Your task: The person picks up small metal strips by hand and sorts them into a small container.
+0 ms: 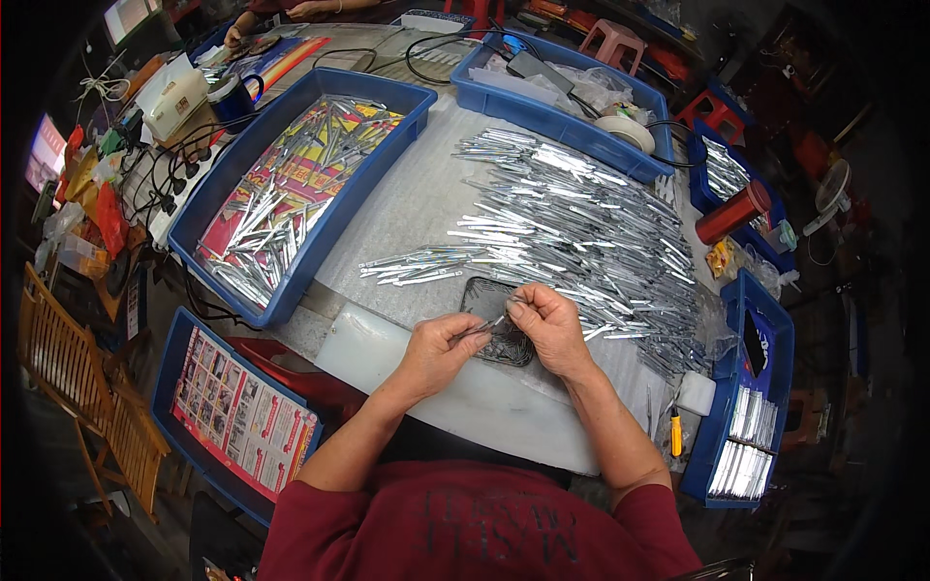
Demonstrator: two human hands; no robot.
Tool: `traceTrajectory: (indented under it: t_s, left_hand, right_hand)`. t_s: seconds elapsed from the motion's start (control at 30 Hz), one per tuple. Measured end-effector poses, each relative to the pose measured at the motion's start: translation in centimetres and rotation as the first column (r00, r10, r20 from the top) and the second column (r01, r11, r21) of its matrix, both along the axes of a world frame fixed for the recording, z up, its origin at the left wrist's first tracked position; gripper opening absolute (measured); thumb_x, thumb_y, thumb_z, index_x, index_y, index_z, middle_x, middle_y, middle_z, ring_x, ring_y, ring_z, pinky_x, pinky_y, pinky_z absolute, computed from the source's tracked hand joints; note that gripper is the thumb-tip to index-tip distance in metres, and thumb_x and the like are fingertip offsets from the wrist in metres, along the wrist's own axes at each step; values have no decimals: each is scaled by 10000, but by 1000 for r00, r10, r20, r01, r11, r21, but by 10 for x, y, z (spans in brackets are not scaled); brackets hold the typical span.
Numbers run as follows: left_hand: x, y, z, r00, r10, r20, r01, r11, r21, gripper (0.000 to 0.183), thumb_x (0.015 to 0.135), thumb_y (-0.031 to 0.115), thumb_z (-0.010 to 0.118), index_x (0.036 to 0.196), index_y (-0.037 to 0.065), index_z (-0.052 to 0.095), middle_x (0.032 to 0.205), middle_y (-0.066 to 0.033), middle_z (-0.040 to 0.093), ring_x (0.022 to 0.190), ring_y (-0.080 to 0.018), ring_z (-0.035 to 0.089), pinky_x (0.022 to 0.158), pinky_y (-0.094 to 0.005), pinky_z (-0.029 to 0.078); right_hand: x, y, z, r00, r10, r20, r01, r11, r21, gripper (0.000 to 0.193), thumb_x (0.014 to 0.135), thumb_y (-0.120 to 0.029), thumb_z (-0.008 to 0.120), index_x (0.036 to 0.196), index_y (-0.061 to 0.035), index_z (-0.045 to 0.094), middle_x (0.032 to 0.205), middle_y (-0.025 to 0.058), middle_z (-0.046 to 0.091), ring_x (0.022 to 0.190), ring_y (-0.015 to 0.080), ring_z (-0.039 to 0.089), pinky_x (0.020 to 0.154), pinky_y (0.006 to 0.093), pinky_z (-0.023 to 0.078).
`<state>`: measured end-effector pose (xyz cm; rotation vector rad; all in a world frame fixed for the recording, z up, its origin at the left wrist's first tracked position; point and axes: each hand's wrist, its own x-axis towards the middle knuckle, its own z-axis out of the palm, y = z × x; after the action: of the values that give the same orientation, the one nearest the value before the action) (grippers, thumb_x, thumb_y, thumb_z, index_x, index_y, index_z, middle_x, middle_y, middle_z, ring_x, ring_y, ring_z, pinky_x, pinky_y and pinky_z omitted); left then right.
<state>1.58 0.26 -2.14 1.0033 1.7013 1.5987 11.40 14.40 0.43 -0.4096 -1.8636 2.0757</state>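
Over a small dark tray (469, 294) my two hands come close together. My left hand (436, 354) is closed, thumb against fingers, on a thin metal strip (492, 323) that points toward the other hand. My right hand (554, 331) is pinched at the strip's far end; whatever lies between its fingertips is too small to make out. Small dark pieces lie in the tray, partly hidden by my hands. Just beyond, a wide heap of shiny metal strips (572, 228) covers the table.
A blue bin (373, 184) of loose strips stands at left, above a lower bin (179, 339) with printed sheets. Bundled strips fill a bin (697, 474) at right, beside a yellow-handled screwdriver (676, 436). Another bin (542, 113) holds plastic bags. A person's hand (232, 37) shows far left.
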Motion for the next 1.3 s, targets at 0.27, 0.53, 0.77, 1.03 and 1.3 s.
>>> traceTrajectory:
  t_s: [0.27, 0.53, 0.77, 1.03, 1.3]
  left_hand:
    - [1, 1, -6, 982, -18, 188, 10, 999, 44, 124, 795, 77, 583, 862, -27, 591, 713, -12, 566, 652, -53, 481, 575, -208, 397]
    - [3, 0, 0, 988, 87, -131, -87, 996, 6, 111, 802, 70, 575, 830, -37, 580, 706, -1, 550, 644, -57, 476, 573, -202, 395]
    - [0, -2, 2, 999, 30, 12, -30, 999, -19, 88, 790, 57, 578, 819, -25, 589, 682, 1, 550, 650, -52, 478, 578, -200, 395]
    - [-3, -4, -5, 999, -11, -46, 9, 1000, -27, 123, 791, 90, 589, 801, -31, 581, 670, -12, 553, 628, -53, 464, 545, -209, 382]
    - [0, -2, -2, 1000, 4, -29, -6, 998, -57, 124, 796, 83, 579, 806, -39, 570, 669, -17, 543, 647, -53, 466, 558, -224, 396]
  right_hand:
    - [-1, -11, -14, 990, -138, -33, 136, 989, -61, 120, 841, -92, 526, 868, 24, 525, 740, -11, 519, 657, 31, 451, 585, 173, 382]
    - [-7, -23, -19, 966, -241, -97, 227, 965, -133, 79, 835, -78, 528, 842, 0, 523, 708, -25, 496, 618, 23, 423, 554, 164, 359]
    - [-4, -19, -20, 982, -183, -55, 171, 970, -172, 49, 824, -55, 524, 821, -5, 523, 697, -30, 490, 611, 18, 420, 544, 161, 349]
    - [1, -16, -14, 992, -119, 35, 122, 986, -111, 59, 819, -63, 537, 807, -6, 526, 691, -28, 495, 606, 21, 423, 543, 165, 353]
    - [-1, -19, -12, 986, -168, -4, 166, 978, -129, 41, 803, -41, 553, 798, -5, 534, 656, -28, 495, 568, 28, 410, 512, 160, 323]
